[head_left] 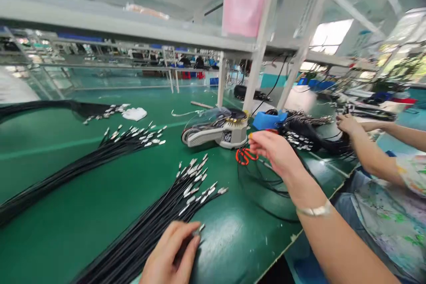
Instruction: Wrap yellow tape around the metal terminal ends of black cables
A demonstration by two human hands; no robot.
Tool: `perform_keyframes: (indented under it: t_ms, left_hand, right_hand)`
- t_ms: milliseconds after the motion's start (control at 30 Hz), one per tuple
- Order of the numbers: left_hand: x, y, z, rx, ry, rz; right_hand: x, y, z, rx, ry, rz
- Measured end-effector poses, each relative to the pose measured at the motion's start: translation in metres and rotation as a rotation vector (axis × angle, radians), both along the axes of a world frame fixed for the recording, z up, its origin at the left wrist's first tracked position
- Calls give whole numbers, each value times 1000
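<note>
Black cable (181, 248) pinched in left hand (171, 255) fingers — right hand (273, 151) open — two cable bundles.

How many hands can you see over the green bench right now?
3. The left hand is at bottom centre, pinching a cable end. The right hand reaches toward the tape dispenser. A co-worker's hand is at the right; their other may be hidden.

The left hand (171, 255) pinches one black cable's metal tip (199, 229) at the near end of a cable bundle (173, 208) lying on the green table (83, 213). The right hand (274, 151) hovers out by the tape dispenser (216, 131), just above some orange scissors (244, 156). A co-worker's hand (348, 124) on the right is in another pile of cables (309, 135).
</note>
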State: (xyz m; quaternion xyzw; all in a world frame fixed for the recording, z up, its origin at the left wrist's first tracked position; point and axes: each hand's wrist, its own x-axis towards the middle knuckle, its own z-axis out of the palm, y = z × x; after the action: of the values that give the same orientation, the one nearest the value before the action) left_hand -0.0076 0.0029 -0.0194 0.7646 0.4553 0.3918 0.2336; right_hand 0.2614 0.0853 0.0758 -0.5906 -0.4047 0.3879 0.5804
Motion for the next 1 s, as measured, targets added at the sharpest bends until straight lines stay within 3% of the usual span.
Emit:
perform_keyframes:
  t_ms: [67, 133, 267, 467, 667, 767, 1000]
  left_hand:
    - [1, -3, 8, -39, 5, 61]
    - [3, -6, 11, -90, 12, 78]
    - [7, -12, 11, -121, -35, 90]
    - [11, -16, 15, -268, -208, 71]
    - [12, -16, 14, -401, -316, 180]
    - [11, -18, 12, -321, -281, 192]
    - [8, -21, 9, 42, -157, 104]
  right_hand:
    - [-33, -46, -28, -19, -1, 241]
    - [-65, -84, -55, -127, 25, 370]
    - [-108, -117, -84, -197, 171, 338]
    - [-124, -116, -84, -117, 294, 271]
    - [-131, -113, -83, -150, 252, 224]
    - [-132, -111, -81, -151, 225, 216]
    - [-134, -110, -78, -146, 164, 197]
